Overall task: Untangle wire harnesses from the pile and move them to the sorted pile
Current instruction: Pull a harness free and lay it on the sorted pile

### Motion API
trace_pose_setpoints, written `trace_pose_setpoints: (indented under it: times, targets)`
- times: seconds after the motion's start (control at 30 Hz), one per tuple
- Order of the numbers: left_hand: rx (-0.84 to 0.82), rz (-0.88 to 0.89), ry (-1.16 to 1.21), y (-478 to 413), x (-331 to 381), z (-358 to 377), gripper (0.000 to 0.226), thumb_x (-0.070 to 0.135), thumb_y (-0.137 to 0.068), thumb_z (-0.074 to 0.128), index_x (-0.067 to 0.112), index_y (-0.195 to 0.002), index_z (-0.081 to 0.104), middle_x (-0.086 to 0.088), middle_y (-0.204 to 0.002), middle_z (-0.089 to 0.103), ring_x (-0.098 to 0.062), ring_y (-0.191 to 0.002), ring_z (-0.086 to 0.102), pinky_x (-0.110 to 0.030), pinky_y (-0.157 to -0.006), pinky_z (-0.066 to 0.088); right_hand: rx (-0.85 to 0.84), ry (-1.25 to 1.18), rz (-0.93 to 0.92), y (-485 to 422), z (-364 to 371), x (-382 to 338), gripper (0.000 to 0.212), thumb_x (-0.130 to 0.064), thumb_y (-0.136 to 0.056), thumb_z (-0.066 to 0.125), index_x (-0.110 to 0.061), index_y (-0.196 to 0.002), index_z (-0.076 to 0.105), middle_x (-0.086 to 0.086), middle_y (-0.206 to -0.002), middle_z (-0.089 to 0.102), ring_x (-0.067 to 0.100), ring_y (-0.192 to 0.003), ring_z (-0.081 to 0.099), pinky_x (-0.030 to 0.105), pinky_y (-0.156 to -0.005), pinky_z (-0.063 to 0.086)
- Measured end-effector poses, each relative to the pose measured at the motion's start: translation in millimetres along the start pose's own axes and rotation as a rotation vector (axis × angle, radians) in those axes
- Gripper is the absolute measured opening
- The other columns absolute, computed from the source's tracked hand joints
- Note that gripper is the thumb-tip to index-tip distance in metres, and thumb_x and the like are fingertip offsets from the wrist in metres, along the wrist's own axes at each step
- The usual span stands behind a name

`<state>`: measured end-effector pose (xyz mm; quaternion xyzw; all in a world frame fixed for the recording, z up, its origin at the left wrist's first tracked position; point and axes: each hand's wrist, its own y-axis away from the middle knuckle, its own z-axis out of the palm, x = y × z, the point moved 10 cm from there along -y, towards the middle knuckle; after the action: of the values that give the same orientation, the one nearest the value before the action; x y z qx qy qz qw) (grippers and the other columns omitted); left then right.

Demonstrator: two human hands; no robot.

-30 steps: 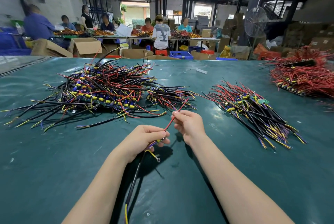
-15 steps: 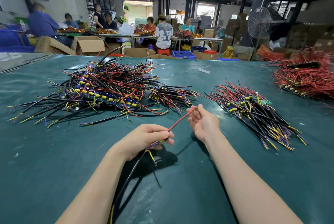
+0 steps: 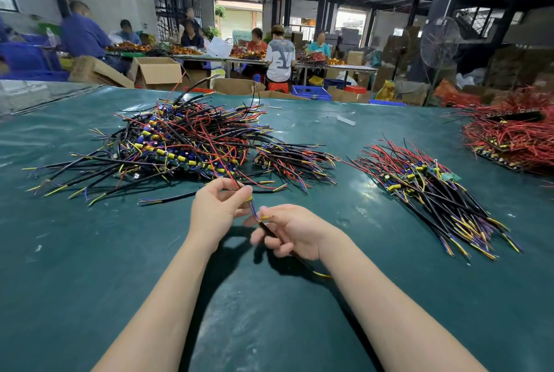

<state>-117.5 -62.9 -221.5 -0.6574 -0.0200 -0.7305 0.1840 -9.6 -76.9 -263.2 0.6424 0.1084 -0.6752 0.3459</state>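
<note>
One wire harness [image 3: 260,221] hangs between my two hands above the green table [image 3: 90,266]. My left hand [image 3: 217,209] pinches its upper end, where a red wire and a small yellow part show. My right hand [image 3: 292,232] grips its black sheathed cable; the cable's yellow tip pokes out under my wrist. The big tangled pile [image 3: 180,143] of black, red, yellow and blue harnesses lies just beyond my left hand. The sorted pile [image 3: 428,188], with its wires lying roughly parallel, sits to the right of my right hand.
A heap of red wires [image 3: 515,137] lies at the table's far right edge. A small white strip [image 3: 346,120] rests on the far side of the table. Beyond it are cardboard boxes [image 3: 156,71], a standing fan [image 3: 439,41] and people at other tables.
My right hand let go of the red wire's end and came down to grip the black cable. My left hand rose toward the tangled pile, turning the harness upright.
</note>
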Motion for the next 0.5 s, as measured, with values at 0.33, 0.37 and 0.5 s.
trace_pose_setpoints:
  times: [0.33,0.37,0.5]
  targets:
    - [0.133,-0.169,0.265,-4.6,-4.2,-23.5,0.018,0.008,-0.088,0.060,0.005,-0.071,0.054,-0.009,-0.072,0.053,-0.016,-0.061,0.053,-0.014,-0.049,0.052,0.089,-0.070,-0.326,0.8,-1.4,-29.9,0.027,0.001,-0.094,0.035,-0.007,-0.086,0.059,-0.008,-0.047,0.051,-0.001,-0.033,0.024,0.008,-0.033,0.017]
    - [0.118,-0.183,0.278,-4.7,-4.1,-23.2,0.016,0.008,-0.088,0.060,0.005,-0.073,0.056,-0.009,-0.074,0.054,-0.016,-0.062,0.054,-0.014,-0.048,0.051,0.081,-0.063,-0.353,1.4,0.1,-31.6,0.027,0.000,-0.095,0.035,-0.007,-0.086,0.059,-0.008,-0.047,0.051,-0.001,-0.034,0.024,0.008,-0.034,0.017]
    - [0.086,-0.207,0.306,-3.5,-3.8,-18.2,0.012,0.011,-0.087,0.062,0.008,-0.076,0.057,-0.006,-0.074,0.058,-0.014,-0.065,0.057,-0.014,-0.049,0.051,0.143,-0.029,-0.401,4.8,-6.3,-34.5,0.025,-0.006,-0.096,0.040,-0.009,-0.084,0.061,-0.008,-0.046,0.048,-0.001,-0.033,0.023,0.009,-0.034,0.015]
